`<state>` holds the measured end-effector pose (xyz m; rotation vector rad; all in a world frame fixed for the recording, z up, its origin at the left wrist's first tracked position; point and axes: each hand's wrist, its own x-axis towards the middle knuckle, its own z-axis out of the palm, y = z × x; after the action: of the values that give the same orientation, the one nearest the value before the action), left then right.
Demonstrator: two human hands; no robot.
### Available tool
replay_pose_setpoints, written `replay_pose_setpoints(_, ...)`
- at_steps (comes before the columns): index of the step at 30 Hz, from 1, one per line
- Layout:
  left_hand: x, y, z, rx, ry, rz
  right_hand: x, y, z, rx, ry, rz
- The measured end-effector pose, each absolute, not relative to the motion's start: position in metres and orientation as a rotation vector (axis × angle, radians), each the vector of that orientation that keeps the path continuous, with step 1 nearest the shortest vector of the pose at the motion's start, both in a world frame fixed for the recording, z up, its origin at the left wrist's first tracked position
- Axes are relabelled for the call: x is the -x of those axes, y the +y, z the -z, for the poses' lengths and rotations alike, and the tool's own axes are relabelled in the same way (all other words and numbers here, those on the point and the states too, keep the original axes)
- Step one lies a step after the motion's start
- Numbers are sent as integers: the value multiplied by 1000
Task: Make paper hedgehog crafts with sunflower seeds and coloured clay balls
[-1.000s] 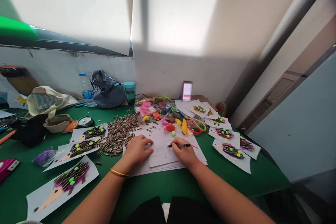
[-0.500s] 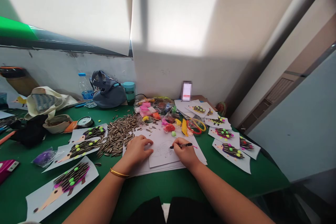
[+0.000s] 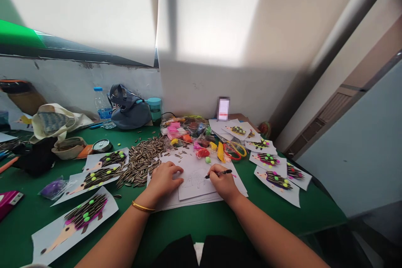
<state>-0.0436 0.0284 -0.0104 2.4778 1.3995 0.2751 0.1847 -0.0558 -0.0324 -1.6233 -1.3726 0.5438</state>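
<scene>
My right hand (image 3: 221, 181) grips a black pen (image 3: 224, 173), its tip close to the right side of a pencil-like outline drawing (image 3: 195, 179). The drawing is on a white sheet (image 3: 194, 194) that lies on top of other sheets. Resting on the paper's left side, my left hand (image 3: 166, 179) has its fingers apart and holds nothing. Striped sunflower seeds (image 3: 141, 161) are heaped beside it. Just beyond the paper are a yellow cutter (image 3: 221, 152), scissors (image 3: 238, 150) and a small green clay ball (image 3: 207, 160).
Finished-looking hedgehog pictures (image 3: 83, 217) lie on the green table (image 3: 260, 226) at left and right. Bags of coloured clay (image 3: 188, 130) sit behind the paper. A phone (image 3: 223, 109), a water bottle (image 3: 103, 109), a blue bag (image 3: 129, 111) and a teal-lidded jar (image 3: 154, 109) stand along the wall.
My right hand has shifted slightly right with the pen, and the pen tip has moved a little right on the drawing. My left hand stays in place.
</scene>
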Motion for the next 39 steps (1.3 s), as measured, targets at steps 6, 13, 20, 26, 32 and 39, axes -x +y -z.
replay_pose_setpoints(6,43,27,9,-2470,1412,-278,-185,-56,33,1633,-1389,-542)
replay_pose_setpoints(13,43,27,8,-2472,1403,-270,-185,-56,33,1629,-1408,-533)
replay_pose_setpoints(20,42,27,7,-2468,1403,-266,-186,-56,34,1563,-1402,-544)
replay_pose_setpoints(26,43,28,9,-2471,1406,-283,-185,-56,35,1562,-1430,-563)
replay_pose_setpoints(32,43,27,9,-2469,1408,-280,-183,-57,33,1571,-1445,-575)
replay_pose_setpoints(39,43,27,9,-2480,1398,-288,-184,-57,32,1561,-1435,-580)
